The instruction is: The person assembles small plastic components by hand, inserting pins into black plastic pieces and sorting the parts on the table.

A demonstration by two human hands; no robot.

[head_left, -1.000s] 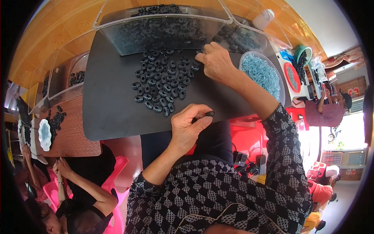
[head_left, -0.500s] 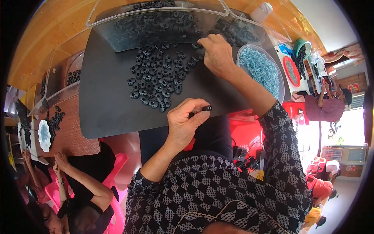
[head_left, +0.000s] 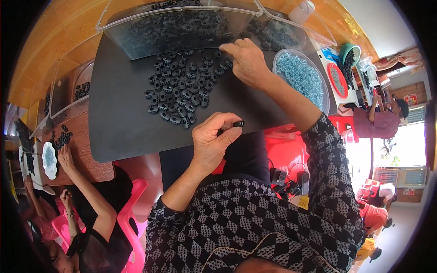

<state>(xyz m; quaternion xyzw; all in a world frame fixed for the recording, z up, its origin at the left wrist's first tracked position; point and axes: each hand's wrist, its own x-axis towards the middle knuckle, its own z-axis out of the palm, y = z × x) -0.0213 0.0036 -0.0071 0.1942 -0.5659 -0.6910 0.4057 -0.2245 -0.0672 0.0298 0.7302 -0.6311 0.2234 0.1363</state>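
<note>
My left hand (head_left: pixel 213 136) is closed just off the table's near edge. Between its thumb and forefinger is a small black hair claw clip (head_left: pixel 238 123), its end showing and the rest hidden by the fingers. Farther out, my right hand (head_left: pixel 248 61) stretches over the table, forefinger pointing left, other fingers curled. Its fingertips are at a black toothed piece (head_left: pixel 217 53) by the clear bin; the thumb is hidden. A loose pile of black toothed clip pieces (head_left: pixel 182 91) lies left of that hand.
A clear plastic bin (head_left: pixel 136 48) full of black pieces stands along the far side of the dark table (head_left: pixel 118 118). A round tub (head_left: pixel 325 102) of shiny bluish springs sits at the right. Another person's hand (head_left: pixel 66 157) works at a brown table to the left.
My right fingertips and the black piece at them have shifted slightly left. My left hand keeps its grip. The other person's hand at the left has moved up to the black pieces there.
</note>
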